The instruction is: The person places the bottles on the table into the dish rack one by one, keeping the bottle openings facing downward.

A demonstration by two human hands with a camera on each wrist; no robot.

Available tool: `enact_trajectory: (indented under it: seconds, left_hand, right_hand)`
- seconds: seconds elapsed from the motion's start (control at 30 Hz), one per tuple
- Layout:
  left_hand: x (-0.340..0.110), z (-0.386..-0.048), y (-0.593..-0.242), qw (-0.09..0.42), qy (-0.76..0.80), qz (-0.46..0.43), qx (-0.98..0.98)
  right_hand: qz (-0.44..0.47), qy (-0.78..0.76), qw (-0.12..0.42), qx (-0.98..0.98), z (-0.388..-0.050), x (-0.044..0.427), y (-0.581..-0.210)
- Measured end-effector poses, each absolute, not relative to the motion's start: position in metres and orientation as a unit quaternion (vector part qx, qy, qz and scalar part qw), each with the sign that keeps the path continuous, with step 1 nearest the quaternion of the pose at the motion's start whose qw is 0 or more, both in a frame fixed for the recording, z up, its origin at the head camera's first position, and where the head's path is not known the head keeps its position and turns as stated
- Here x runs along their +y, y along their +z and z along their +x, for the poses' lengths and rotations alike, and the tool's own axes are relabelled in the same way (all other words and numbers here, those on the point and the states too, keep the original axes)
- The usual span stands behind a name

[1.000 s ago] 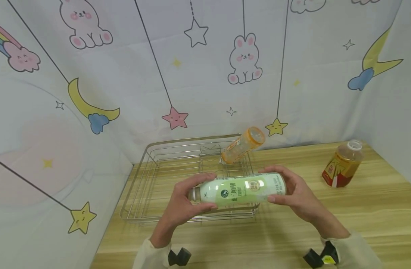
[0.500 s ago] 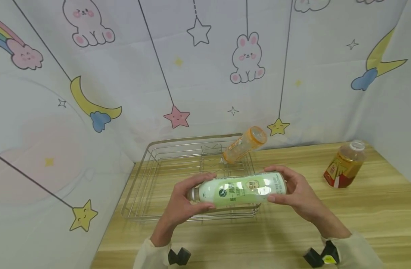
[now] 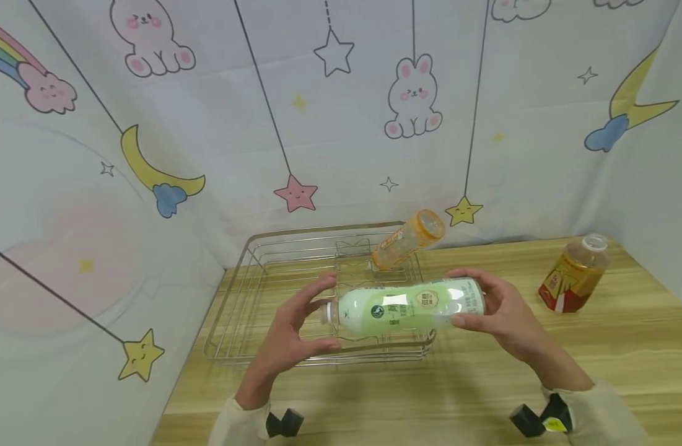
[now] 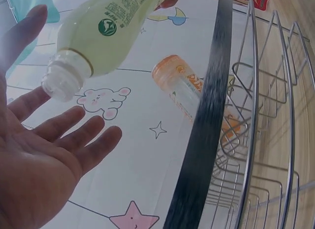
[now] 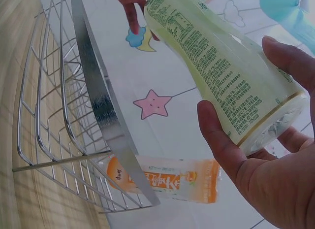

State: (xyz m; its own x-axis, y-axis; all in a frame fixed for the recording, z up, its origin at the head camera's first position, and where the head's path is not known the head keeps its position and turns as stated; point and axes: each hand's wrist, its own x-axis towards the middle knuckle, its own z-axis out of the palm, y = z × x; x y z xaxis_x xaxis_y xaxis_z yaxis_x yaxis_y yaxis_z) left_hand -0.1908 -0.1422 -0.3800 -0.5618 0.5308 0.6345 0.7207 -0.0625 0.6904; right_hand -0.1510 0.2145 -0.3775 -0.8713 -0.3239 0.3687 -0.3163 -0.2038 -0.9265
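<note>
A pale green drink bottle (image 3: 410, 306) lies sideways in the air above the wire basket's front rim, its capped neck to the left. My right hand (image 3: 499, 316) grips its base end, fingers behind and thumb in front, as the right wrist view also shows. Around the cap (image 4: 64, 79) my left hand (image 3: 296, 328) is spread, fingers apart and not curled on it. The wire basket (image 3: 251, 310) stands on the table below. An orange-labelled clear bottle (image 3: 407, 238) leans upside down in its back right corner.
A bottle with a red and yellow label (image 3: 573, 272) stands on the wooden table (image 3: 513, 396) at the right. A white patterned cloth (image 3: 341, 155) hangs behind and along the sides.
My left hand has let go of the bottle's neck end and drawn back to the left. The right hand has shifted slightly right with the bottle.
</note>
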Motion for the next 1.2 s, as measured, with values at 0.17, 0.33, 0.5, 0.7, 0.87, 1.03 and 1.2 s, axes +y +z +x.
enact_trajectory:
  seconds: [0.17,0.33,0.5,0.7,0.87,1.03,1.2]
  left_hand:
    - [-0.158,-0.190,-0.383,0.091,-0.546,-0.451,-0.700]
    - [-0.175,-0.187,-0.387,0.113,-0.531,-0.432,-0.720]
    - [-0.191,-0.186,-0.390,0.138,-0.514,-0.426,-0.731]
    - [-0.213,-0.183,-0.394,0.163,-0.458,-0.377,-0.788]
    - [-0.228,-0.179,-0.396,0.185,-0.424,-0.343,-0.818]
    - [-0.241,-0.174,-0.399,0.185,-0.405,-0.297,-0.845]
    - [-0.252,-0.170,-0.403,0.193,-0.395,-0.252,-0.862]
  right_hand:
    - [-0.251,-0.730,-0.003,0.636,-0.151,0.223,-0.375]
    - [-0.239,-0.722,-0.015,0.650,-0.151,0.230,-0.372]
    - [-0.225,-0.717,-0.023,0.659,-0.151,0.237,-0.370]
    - [-0.214,-0.712,-0.026,0.668,-0.154,0.245,-0.370]
    - [-0.201,-0.702,-0.021,0.683,-0.156,0.251,-0.365]
    - [-0.196,-0.691,-0.025,0.696,-0.159,0.258,-0.358]
    - [-0.194,-0.696,-0.023,0.691,-0.162,0.267,-0.351]
